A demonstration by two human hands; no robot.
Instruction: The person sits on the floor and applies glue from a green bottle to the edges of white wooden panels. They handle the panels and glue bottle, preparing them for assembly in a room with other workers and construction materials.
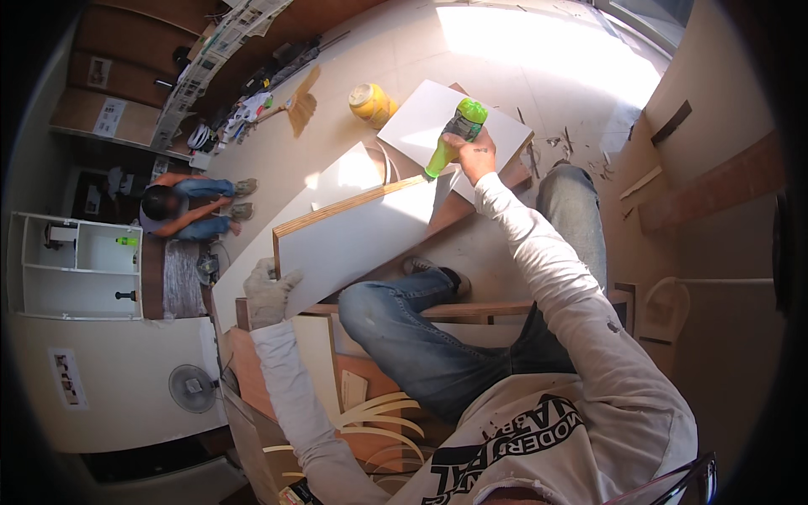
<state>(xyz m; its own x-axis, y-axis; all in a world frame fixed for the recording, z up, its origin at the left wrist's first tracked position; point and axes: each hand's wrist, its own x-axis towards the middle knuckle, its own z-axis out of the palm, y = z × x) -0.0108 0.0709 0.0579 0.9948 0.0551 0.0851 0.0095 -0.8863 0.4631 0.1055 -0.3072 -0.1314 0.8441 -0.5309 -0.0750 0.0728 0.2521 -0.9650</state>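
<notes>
My left hand [269, 293], in a pale work glove, is closed round the near left corner of a white-faced board [358, 244]. The board stands on its long side, its bare wood edge facing up. In my bare right hand [477, 157] is a green squeeze bottle [468, 116] with a dark label. It is tipped down, its narrow end at the far right end of the wood edge. Whether anything flows from the tip is too small to tell.
White panels [433, 105] lie beyond the board, beside a yellow jar [371, 104]. A broom [301, 105] lies farther left. Another person [189, 202] crouches at the left near a white shelf unit [80, 268]. Curved edging strips [383, 412] and a fan [193, 387] are nearer me.
</notes>
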